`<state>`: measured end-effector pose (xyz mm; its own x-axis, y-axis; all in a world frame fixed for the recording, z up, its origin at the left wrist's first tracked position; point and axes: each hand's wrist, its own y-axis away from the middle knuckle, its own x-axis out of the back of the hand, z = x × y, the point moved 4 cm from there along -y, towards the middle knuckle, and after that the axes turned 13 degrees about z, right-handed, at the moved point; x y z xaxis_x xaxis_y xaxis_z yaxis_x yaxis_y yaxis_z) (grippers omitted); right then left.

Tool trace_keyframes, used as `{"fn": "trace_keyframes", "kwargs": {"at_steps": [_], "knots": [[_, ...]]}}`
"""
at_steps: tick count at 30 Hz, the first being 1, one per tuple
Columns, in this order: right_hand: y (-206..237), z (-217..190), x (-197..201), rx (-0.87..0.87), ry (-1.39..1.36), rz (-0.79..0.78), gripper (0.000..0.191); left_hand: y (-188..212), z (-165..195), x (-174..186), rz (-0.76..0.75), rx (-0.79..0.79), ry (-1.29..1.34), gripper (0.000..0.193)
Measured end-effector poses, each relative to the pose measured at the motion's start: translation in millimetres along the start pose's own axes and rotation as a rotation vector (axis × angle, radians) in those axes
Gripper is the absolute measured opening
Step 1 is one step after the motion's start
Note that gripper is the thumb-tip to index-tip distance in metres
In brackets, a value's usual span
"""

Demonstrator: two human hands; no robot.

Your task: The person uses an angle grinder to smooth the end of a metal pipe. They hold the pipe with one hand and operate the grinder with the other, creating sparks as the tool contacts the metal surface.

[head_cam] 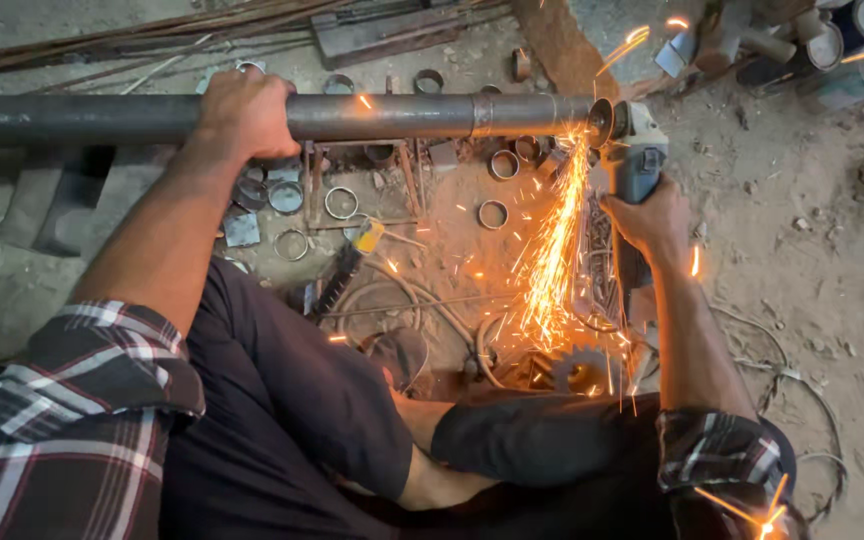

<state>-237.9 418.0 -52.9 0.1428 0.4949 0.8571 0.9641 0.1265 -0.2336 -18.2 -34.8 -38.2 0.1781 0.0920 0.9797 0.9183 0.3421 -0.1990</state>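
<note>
My left hand (247, 112) is clamped around the pipe (392, 117) running across the top of frame, right hand (652, 218) gripping the grinder (632, 160) at its right end; sparks (552, 260) showering my legs could burn cloth, I'd say.

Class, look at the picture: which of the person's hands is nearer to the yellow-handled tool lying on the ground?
Left. The left hand grips the steel pipe up-left of the yellow-handled tool; the right hand, holding the angle grinder, is farther right.
</note>
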Motion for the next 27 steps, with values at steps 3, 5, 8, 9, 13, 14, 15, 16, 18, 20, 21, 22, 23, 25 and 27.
{"fn": "trace_keyframes", "kwargs": {"at_steps": [3,5,8,9,13,14,15,16,18,20,21,22,23,25,27], "knots": [[-1,2,-4,-0.071,-0.085,-0.031,0.061,2,1,-1,0.019,0.004,-0.013,0.057],[-2,2,-4,0.002,-0.042,-0.01,0.06,2,1,0,0.051,-0.006,-0.008,0.06],[-3,6,-6,0.017,-0.018,-0.012,0.059,3,0,-1,0.059,-0.002,-0.014,0.058],[-3,8,-7,0.006,-0.017,-0.019,0.058,4,0,-2,0.055,0.003,-0.019,0.056],[0,-4,1,0.24,-0.012,0.144,0.074,8,2,-3,0.1,-0.011,-0.04,0.057],[1,-2,-2,0.139,-0.046,0.063,0.066,9,3,-3,0.106,-0.003,-0.043,0.057],[2,0,-4,0.039,-0.08,-0.02,0.059,10,3,-4,0.11,0.006,-0.046,0.056],[4,-1,-3,-0.003,-0.106,-0.025,0.059,12,4,-5,0.115,0.008,-0.042,0.057],[6,-3,-2,-0.085,-0.157,-0.037,0.06,11,3,-4,0.125,0.014,-0.033,0.059],[7,-9,2,-0.012,-0.052,0.007,0.059,6,-1,-3,0.068,0.002,0.029,0.066],[7,-11,3,0.025,0.0,0.027,0.059,3,-3,-2,0.039,-0.003,0.06,0.07],[8,-12,4,0.032,-0.021,0.007,0.059,-1,-6,-3,-0.025,0.018,0.081,0.081],[8,-13,4,0.04,-0.044,-0.011,0.059,-5,-9,-4,-0.085,0.04,0.099,0.091],[7,-12,5,0.037,-0.034,-0.011,0.058,-12,-11,-5,-0.154,0.051,0.087,0.093],[5,-8,5,0.015,0.039,0.011,0.057,-14,-8,-9,-0.183,0.038,0.028,0.076]]}}
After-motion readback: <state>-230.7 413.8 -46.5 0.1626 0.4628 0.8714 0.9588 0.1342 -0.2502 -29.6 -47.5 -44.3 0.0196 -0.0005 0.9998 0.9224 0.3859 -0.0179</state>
